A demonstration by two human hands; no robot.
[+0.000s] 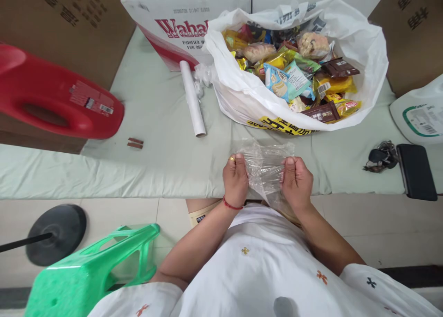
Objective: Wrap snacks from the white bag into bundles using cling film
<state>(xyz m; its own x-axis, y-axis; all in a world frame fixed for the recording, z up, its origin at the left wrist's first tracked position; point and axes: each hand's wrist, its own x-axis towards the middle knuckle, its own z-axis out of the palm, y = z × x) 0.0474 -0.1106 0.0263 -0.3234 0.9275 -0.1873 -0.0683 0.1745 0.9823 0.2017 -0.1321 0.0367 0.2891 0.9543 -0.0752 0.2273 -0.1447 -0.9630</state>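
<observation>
A thin clear plastic bag (266,167) is stretched between my two hands at the front edge of the table. My left hand (236,178) is closed on its left side, thumb on top. My right hand (296,181) pinches the opposite side in the same way. The film is wrinkled and part of it hangs below the table edge. Just beyond my hands stands a large white plastic bag (238,93), wide at the mouth. Wrapped snacks (290,79) in many colours fill it.
A cardboard tube (193,100) lies beside crumpled film (204,74), before a white carton (173,31). Left are a red jug (65,95) and small brown strips (135,143). Right are keys (380,157), a black phone (417,171) and a white jug (420,111). A green stool (69,275) stands below left.
</observation>
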